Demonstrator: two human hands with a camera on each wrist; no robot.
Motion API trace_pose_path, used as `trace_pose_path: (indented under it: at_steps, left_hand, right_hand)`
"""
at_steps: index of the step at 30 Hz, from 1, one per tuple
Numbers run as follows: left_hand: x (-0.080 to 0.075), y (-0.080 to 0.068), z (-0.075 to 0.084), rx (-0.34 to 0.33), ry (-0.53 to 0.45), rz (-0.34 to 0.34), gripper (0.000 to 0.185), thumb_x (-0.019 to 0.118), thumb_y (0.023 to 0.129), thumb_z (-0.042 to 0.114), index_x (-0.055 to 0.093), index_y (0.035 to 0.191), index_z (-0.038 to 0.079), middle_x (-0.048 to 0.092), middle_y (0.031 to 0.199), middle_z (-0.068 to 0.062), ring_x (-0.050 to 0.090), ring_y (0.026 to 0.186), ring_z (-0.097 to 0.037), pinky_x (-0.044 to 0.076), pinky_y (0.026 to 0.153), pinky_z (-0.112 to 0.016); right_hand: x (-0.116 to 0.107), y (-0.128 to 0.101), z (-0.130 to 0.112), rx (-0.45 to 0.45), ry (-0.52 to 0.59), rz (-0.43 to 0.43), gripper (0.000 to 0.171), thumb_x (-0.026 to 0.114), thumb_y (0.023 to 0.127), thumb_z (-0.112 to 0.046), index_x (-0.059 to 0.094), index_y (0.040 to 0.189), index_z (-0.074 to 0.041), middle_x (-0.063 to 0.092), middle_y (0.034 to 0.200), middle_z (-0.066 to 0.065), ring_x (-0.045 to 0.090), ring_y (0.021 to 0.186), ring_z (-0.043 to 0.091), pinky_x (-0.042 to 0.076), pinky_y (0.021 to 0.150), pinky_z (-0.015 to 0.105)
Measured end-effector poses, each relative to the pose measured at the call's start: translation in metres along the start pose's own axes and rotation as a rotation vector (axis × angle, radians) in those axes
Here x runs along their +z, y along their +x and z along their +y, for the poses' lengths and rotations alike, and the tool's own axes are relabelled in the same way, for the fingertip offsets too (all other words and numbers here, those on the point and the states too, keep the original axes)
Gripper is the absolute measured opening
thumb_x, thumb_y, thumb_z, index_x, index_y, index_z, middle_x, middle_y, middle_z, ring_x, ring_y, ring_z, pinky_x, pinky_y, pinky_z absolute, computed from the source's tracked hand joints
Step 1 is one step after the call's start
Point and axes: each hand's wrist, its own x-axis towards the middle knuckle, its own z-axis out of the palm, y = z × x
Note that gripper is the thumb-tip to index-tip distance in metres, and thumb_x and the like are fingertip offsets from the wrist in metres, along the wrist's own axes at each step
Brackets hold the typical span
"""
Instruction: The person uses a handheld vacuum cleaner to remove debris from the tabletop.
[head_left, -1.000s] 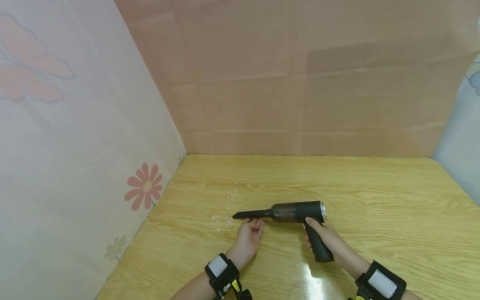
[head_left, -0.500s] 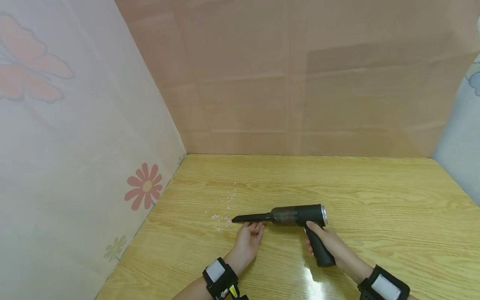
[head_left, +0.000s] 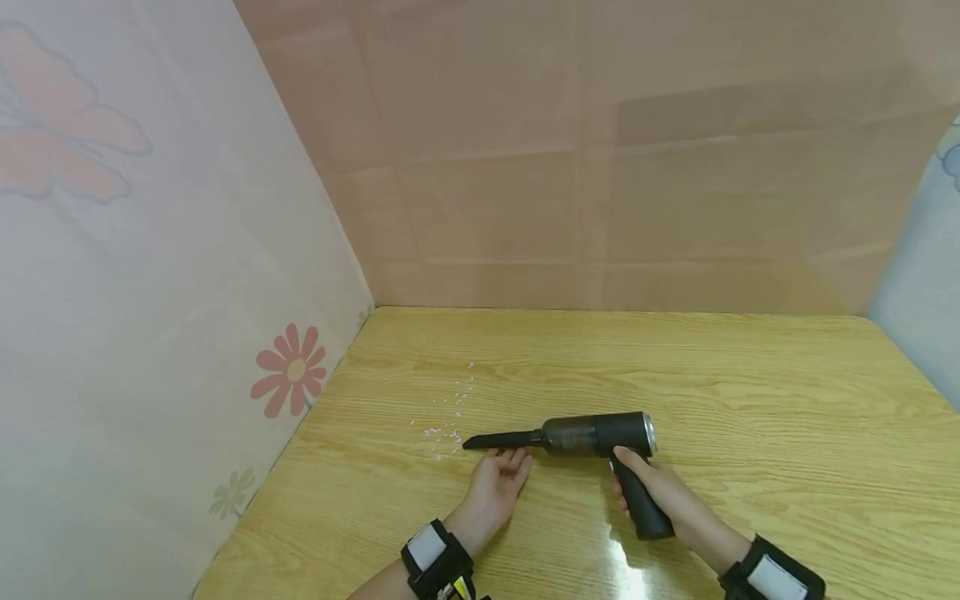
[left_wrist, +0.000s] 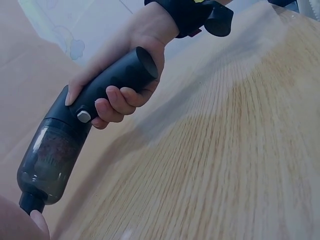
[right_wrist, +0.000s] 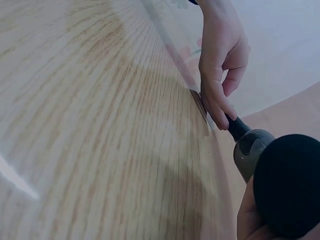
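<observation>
Head view, right hand: the right hand (head_left: 663, 492) is wrapped round the black handle of the handheld vacuum (head_left: 592, 435), thumb along the top, fingers curled beneath; the left wrist view shows the same grip (left_wrist: 125, 85), with a small pale button (left_wrist: 83, 116) beside the fingers.
Left hand: the left hand (head_left: 497, 477) lies on the table (head_left: 750, 392) with relaxed, nearly straight fingers, holding nothing; its fingertips touch the near side of the nozzle (head_left: 501, 439), as the right wrist view also shows (right_wrist: 220, 107).
Key relation: the vacuum's long axis runs left to right, roughly parallel to the table's near edge; the nozzle tip points left, toward the paper scraps (head_left: 448, 417).
Nearer hand: the left hand is closer to the scraps, which lie just beyond and left of the nozzle tip, toward the table's left edge.
Vacuum position: near the middle of the table, somewhat toward the near edge; whether its body rests on the surface cannot be told.
Materials: matte black plastic handle and nozzle, a smoky translucent dust cup (left_wrist: 47, 162) with dark debris inside, and a silvery ring at the rear end.
Table: light yellow wood grain, glossy, with a glare patch near the right wrist.
Scraps: tiny pale flecks, loosely scattered.
Surroundings: a flower-print cloth (head_left: 288, 371) hangs at the left edge, and plain brown board (head_left: 600, 167) stands behind the far edge.
</observation>
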Motion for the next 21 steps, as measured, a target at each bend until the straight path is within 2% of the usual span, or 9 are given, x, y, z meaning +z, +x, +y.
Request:
trace_pose_path:
  at_steps: [10,21]
  left_hand:
    - [-0.003,-0.007,0.004,-0.025,-0.020,-0.019,0.074,0.020,0.085,-0.022,-0.020,0.146,-0.007,-0.005,0.156,-0.033,0.002,0.148,-0.038,0.015,0.126,-0.044]
    - [-0.006,-0.011,0.007,-0.029,-0.027,0.013,0.074,0.019,0.086,-0.020,-0.023,0.146,-0.006,-0.004,0.155,-0.033,0.003,0.148,-0.038,0.015,0.125,-0.045]
  right_hand:
    - [0.002,-0.001,0.002,-0.001,-0.004,-0.024,0.049,0.040,0.100,-0.048,0.054,0.102,-0.001,0.061,0.075,-0.006,0.060,0.065,0.006,0.055,0.062,0.021]
    - [0.007,0.000,0.002,-0.022,0.016,-0.061,0.046,0.038,0.101,-0.047,0.051,0.101,-0.003,0.060,0.076,-0.006,0.059,0.065,0.005,0.055,0.061,0.020]
